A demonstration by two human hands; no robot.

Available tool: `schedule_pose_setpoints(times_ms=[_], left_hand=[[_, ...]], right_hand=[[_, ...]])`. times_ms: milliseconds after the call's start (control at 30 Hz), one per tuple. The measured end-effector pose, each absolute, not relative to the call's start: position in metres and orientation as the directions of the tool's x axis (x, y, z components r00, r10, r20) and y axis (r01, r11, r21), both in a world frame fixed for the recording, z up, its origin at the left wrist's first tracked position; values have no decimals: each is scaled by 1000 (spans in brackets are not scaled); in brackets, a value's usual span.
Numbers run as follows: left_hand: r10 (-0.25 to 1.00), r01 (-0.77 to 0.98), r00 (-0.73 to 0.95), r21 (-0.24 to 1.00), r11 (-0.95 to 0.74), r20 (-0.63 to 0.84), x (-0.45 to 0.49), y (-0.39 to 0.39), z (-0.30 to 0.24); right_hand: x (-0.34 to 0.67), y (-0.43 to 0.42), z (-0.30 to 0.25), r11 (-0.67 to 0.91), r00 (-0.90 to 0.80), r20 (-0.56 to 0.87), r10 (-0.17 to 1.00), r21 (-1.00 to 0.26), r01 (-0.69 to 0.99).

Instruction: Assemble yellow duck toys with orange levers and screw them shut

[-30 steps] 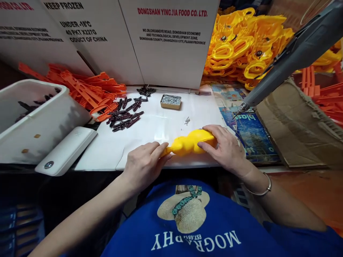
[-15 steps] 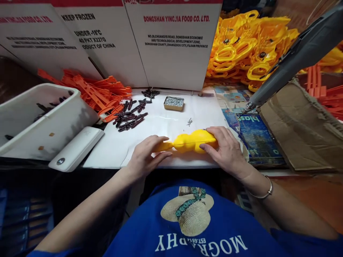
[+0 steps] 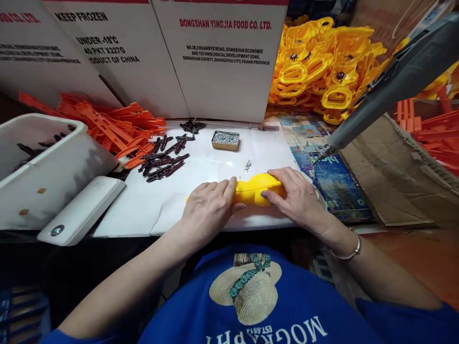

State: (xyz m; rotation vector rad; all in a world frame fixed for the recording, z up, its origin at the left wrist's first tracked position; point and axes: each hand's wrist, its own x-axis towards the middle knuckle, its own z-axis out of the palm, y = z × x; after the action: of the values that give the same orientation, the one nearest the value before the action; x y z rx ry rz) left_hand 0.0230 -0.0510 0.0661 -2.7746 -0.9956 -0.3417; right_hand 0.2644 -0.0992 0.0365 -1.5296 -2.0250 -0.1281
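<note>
A yellow plastic toy-like body (image 3: 258, 188), with a seam along its length, lies sideways on the white work surface (image 3: 134, 210). Its exact kind does not show. My left hand (image 3: 211, 203) is closed over the narrower left part, covering most of it; a bit of yellow peeks out beyond the hand. Around the right end, my right hand (image 3: 296, 196) grips with the thumb in front and fingers behind. Just beyond the body lies a small heap of loose screws (image 3: 247, 165). Farther back stands a small tin (image 3: 225, 140) full of tiny metal screws.
Dark brown plastic parts (image 3: 165, 162) and orange plastic pieces (image 3: 103, 126) lie at left, beside a white bin (image 3: 89, 148) and a white power bank (image 3: 82, 210). A grey electric screwdriver (image 3: 380, 91) hangs at right, before piled yellow shells (image 3: 315, 71). Cardboard boxes (image 3: 222, 86) wall the back.
My left hand has moved right along the yellow body and closed over its narrow part. My right hand keeps its hold. The view has shifted slightly to the right.
</note>
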Motion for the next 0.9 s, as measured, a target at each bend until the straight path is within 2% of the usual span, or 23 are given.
schedule_pose_setpoints(times_ms=[100,233,400,567,733,800,900], left_hand=[[705,705,708,-66,-706,30,34,-47,78],[742,739,669,-59,-671,-45,34,-43,85],[711,710,703,-47,-702,0,28,-40,80],[627,644,757,-47,-763,185,17,-33,68],[511,512,771,108,-852,380,-1,-30,73],[511,500,769,137,-855,383,-3,-32,81],[543,504,788,203,-839,290,-1,-35,98]], right_hand=[[263,-98,34,361,-184,529,828,-253,898],[266,-92,31,390,-200,534,821,-270,881],[281,-91,26,423,-232,428,873,-429,798],[291,-97,22,336,-195,278,940,-676,656],[282,-98,43,417,-173,385,907,-749,516],[274,-98,53,492,-204,453,868,-731,472],[258,-99,64,589,-243,544,803,-662,463]])
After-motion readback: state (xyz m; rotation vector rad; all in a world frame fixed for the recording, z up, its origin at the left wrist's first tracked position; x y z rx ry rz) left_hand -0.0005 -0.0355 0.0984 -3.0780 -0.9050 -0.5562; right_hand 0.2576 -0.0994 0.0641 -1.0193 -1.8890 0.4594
